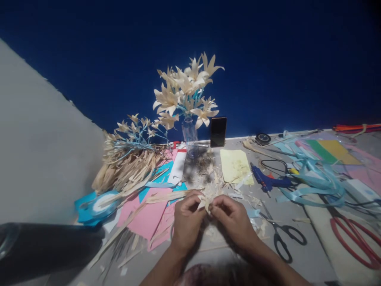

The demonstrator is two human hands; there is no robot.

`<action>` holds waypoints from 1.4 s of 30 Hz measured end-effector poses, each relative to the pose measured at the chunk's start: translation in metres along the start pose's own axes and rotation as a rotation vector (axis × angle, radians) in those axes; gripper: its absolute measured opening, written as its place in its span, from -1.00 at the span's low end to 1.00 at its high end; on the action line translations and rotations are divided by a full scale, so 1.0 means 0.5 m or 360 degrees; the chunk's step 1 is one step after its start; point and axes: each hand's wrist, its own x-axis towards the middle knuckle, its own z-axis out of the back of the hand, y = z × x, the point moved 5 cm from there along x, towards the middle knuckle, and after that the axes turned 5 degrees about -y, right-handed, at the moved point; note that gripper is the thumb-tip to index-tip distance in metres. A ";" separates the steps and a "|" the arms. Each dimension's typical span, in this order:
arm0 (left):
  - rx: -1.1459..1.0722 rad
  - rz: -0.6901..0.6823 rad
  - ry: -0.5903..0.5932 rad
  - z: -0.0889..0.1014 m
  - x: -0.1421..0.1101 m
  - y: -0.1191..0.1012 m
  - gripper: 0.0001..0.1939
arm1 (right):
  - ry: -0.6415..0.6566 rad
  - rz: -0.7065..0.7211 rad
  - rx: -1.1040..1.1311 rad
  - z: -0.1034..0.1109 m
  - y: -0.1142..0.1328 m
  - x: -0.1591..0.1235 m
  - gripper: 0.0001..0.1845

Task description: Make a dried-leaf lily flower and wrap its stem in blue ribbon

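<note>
One left hand (189,216), nearly closed, one right hand (233,220), likewise curled, both pinching a pale flower (204,202)

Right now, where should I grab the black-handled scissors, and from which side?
Best by the black finger loops, I think, coming from the near right. The black-handled scissors lie on the table with their loops toward the near edge of the view and their blades pointing away.
</note>
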 end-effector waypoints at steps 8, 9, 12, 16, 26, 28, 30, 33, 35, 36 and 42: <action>0.0133 -0.0249 0.0016 0.011 -0.024 -0.048 -0.74 | 0.0140 0.0199 0.0028 -0.010 0.020 -0.016 -0.84; 0.0087 -0.0185 0.0023 0.012 -0.027 -0.047 -0.73 | 0.0139 0.0215 0.0006 -0.012 0.028 -0.019 -0.83; -0.0108 -0.0036 0.0073 0.013 -0.034 -0.051 -0.65 | 0.0108 0.0443 -0.0151 -0.018 0.071 -0.025 -0.82; -0.0224 -0.0051 0.0126 0.017 -0.045 -0.076 -0.58 | 0.0174 0.0680 -0.0255 -0.035 0.117 -0.033 -0.81; -0.0062 -0.0293 0.0266 0.030 -0.095 -0.113 -0.64 | 0.0112 0.0748 -0.0392 -0.033 0.121 -0.084 -0.76; -0.0058 -0.0320 0.0335 0.018 -0.099 -0.105 -0.64 | 0.0072 0.0701 -0.0414 -0.020 0.112 -0.091 -0.74; -0.0048 -0.0327 0.0388 0.001 -0.099 -0.094 -0.64 | 0.0034 0.0661 -0.0432 -0.002 0.105 -0.096 -0.72; -0.0013 -0.0331 0.0404 -0.029 -0.101 -0.085 -0.66 | 0.0015 0.0663 -0.0454 0.029 0.106 -0.102 -0.73; 0.0066 -0.0389 0.0367 -0.044 -0.106 -0.087 -0.68 | 0.0020 0.0733 -0.0487 0.045 0.111 -0.107 -0.75; 0.0127 -0.0434 0.0340 -0.049 -0.109 -0.088 -0.71 | 0.0015 0.0787 -0.0515 0.051 0.115 -0.110 -0.76; 0.0568 -0.0691 0.0103 -0.036 -0.116 -0.084 -0.76 | -0.0076 0.1171 -0.0631 0.044 0.121 -0.121 -0.73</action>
